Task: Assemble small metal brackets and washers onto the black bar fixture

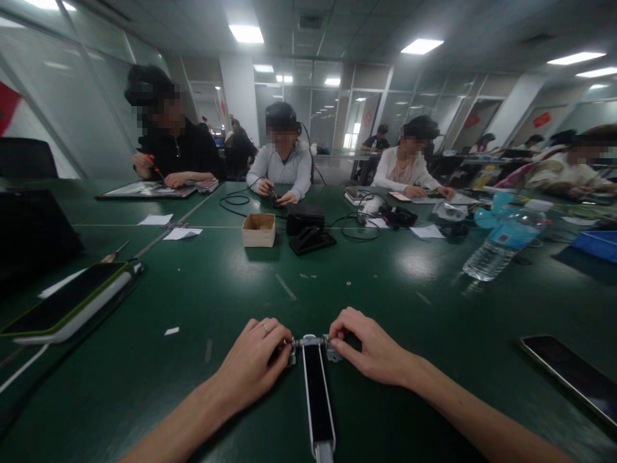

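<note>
A long narrow bar [317,392] with a black face and a pale rim lies on the green table, pointing away from me. Across its far end sits a metal hinge-like fitting [311,342] with a small bracket on either side. My left hand [255,350], a ring on one finger, pinches the left bracket [292,354]. On the other side my right hand [369,347] has thumb and fingertips closed on the right bracket [333,351]. The fingers partly hide both brackets.
A phone [573,373] lies at right, and a tilted water bottle [501,244] stands beyond it. At left is a green-edged phone [72,299]. A small box [259,230] and black stand [308,231] are ahead. Several people work across the table.
</note>
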Demonstrator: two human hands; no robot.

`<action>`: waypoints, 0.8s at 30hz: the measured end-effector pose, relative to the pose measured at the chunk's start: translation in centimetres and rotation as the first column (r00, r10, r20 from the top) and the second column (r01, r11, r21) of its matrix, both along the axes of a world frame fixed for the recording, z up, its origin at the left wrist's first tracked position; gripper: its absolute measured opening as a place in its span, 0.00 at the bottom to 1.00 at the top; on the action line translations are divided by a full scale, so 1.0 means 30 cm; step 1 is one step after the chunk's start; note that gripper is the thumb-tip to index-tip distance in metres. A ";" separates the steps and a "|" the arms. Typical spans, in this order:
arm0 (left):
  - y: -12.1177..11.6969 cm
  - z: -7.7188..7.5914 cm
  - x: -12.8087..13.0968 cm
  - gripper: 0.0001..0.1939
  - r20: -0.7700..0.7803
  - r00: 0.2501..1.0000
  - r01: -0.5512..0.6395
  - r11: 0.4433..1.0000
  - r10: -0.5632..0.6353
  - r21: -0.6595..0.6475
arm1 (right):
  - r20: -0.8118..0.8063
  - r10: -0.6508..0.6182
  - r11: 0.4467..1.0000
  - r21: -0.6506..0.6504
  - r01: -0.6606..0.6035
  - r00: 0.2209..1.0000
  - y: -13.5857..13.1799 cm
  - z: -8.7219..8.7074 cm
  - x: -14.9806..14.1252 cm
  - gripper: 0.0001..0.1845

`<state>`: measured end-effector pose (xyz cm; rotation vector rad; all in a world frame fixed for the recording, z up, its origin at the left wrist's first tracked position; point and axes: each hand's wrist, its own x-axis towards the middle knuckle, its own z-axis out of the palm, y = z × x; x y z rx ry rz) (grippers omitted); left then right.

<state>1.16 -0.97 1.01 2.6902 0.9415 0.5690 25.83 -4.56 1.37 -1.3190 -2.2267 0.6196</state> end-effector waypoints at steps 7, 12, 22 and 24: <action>-0.001 0.001 -0.001 0.08 0.003 1.000 0.002 1.000 -0.002 -0.005 | 0.020 -0.008 1.000 -0.029 0.008 1.000 0.005 -0.003 0.011 0.04; 0.002 -0.003 -0.003 0.08 -0.008 1.000 0.004 1.000 -0.004 -0.010 | 0.061 -0.016 0.999 -0.048 0.019 0.998 0.012 0.015 0.022 0.06; 0.001 0.003 -0.001 0.08 -0.014 1.000 -0.004 1.000 0.004 -0.026 | 0.021 -0.040 0.998 0.039 0.039 0.999 0.007 0.014 0.025 0.07; 0.002 0.003 0.000 0.08 -0.013 1.000 -0.010 0.999 0.009 -0.031 | 0.021 -0.026 0.998 0.062 0.025 0.999 0.006 0.012 0.021 0.08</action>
